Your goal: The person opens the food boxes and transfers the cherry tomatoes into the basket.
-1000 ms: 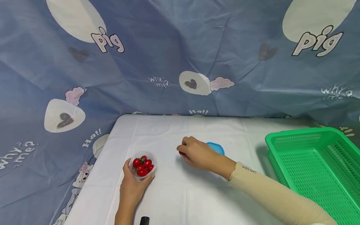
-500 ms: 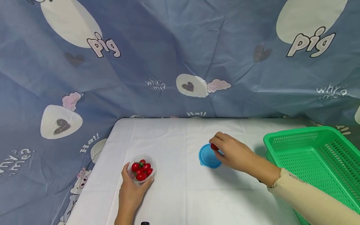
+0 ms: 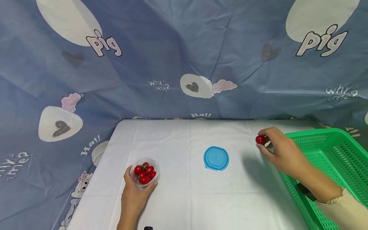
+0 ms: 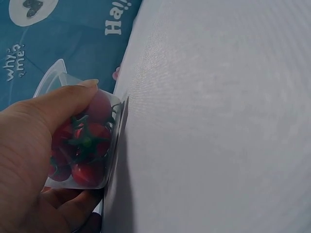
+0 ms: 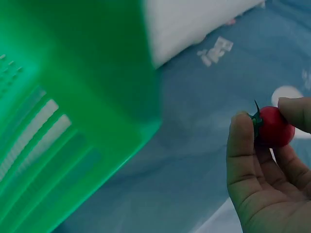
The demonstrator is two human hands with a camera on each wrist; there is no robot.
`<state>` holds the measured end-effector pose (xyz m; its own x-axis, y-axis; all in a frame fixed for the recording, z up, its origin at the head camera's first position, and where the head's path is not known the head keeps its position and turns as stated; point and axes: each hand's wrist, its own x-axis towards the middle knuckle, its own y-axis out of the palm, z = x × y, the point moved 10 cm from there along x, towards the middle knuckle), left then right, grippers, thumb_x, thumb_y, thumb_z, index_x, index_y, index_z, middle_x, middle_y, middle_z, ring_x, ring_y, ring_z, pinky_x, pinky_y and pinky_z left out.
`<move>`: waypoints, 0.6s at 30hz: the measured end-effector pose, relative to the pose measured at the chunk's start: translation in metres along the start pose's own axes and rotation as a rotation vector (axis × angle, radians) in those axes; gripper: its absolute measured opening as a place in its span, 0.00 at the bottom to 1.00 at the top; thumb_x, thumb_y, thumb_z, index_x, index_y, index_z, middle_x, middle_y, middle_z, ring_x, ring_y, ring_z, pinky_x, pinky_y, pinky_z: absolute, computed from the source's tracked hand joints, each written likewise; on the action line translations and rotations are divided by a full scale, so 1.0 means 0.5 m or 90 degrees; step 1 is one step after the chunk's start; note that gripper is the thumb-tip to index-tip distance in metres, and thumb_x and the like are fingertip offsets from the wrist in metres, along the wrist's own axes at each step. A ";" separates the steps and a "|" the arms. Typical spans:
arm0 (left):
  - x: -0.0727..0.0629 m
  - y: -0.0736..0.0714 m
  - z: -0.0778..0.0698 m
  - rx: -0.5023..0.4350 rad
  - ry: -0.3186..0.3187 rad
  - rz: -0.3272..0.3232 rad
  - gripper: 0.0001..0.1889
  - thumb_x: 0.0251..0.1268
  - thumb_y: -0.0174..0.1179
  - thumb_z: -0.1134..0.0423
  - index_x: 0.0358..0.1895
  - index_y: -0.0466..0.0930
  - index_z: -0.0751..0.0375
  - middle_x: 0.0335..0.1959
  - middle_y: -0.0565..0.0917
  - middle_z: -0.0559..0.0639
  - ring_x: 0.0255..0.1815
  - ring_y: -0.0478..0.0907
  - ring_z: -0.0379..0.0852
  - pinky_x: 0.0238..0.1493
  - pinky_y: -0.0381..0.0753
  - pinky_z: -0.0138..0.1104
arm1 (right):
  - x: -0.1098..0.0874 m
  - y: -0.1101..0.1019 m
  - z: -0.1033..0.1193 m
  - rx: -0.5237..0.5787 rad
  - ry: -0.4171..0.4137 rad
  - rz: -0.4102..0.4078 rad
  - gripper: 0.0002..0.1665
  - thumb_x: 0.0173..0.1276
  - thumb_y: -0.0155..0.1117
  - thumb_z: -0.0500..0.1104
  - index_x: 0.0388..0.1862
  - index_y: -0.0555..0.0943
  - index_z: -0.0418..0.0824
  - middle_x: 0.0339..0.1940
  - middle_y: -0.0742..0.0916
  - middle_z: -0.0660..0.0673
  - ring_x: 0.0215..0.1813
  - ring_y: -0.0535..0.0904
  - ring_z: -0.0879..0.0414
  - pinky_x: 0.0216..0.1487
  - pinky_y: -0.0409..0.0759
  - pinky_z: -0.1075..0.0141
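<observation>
In the head view my left hand (image 3: 134, 198) grips a clear plastic cup (image 3: 155, 163) that stands on the white table and holds several cherry tomatoes (image 3: 145, 172). The left wrist view shows the thumb pressed along the cup's wall, with the tomatoes (image 4: 90, 141) and their green stems seen through it. My right hand (image 3: 284, 153) pinches a single cherry tomato (image 3: 260, 140) in the air beside the green basket's left rim. In the right wrist view this tomato (image 5: 274, 127) sits between thumb and fingertips, its green stem attached.
A green plastic basket (image 3: 290, 188) stands at the table's right, partly under my right forearm. Between the cup and the basket, a blue lid (image 3: 216, 158) lies flat on the white table (image 3: 184, 204). A patterned blue cloth (image 3: 161, 57) hangs behind.
My right hand has carried the cherry tomato rightward, from left of the blue lid, over it, to the basket's edge. The lid is now fully uncovered. My left hand still holds the cup.
</observation>
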<state>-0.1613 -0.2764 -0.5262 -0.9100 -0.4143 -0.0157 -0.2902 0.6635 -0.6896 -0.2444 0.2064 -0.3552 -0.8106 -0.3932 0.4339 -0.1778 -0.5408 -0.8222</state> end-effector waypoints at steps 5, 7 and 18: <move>-0.003 0.001 0.000 0.003 -0.001 0.000 0.61 0.54 0.81 0.49 0.83 0.45 0.54 0.73 0.70 0.73 0.71 0.71 0.71 0.64 0.71 0.68 | -0.035 -0.037 -0.047 -0.032 0.022 -0.023 0.24 0.58 0.78 0.28 0.52 0.80 0.38 0.44 0.84 0.46 0.33 0.85 0.53 0.32 0.84 0.65; -0.002 -0.001 -0.002 0.006 0.002 -0.003 0.61 0.54 0.81 0.49 0.83 0.45 0.55 0.73 0.70 0.73 0.71 0.71 0.71 0.63 0.72 0.68 | -0.050 -0.044 -0.070 -0.040 0.042 -0.014 0.24 0.60 0.77 0.29 0.54 0.80 0.37 0.45 0.84 0.46 0.34 0.85 0.52 0.32 0.84 0.65; 0.001 -0.003 -0.006 0.007 0.009 -0.009 0.60 0.54 0.81 0.51 0.83 0.46 0.55 0.72 0.72 0.74 0.70 0.72 0.71 0.62 0.72 0.68 | -0.117 -0.035 -0.169 -0.045 0.139 0.065 0.20 0.65 0.73 0.29 0.55 0.78 0.30 0.47 0.81 0.36 0.39 0.83 0.44 0.28 0.80 0.64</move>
<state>-0.1622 -0.2757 -0.5230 -0.9103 -0.4140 0.0041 -0.2991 0.6508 -0.6978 -0.2411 0.3020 -0.3972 -0.9263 -0.2688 0.2641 -0.1216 -0.4502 -0.8846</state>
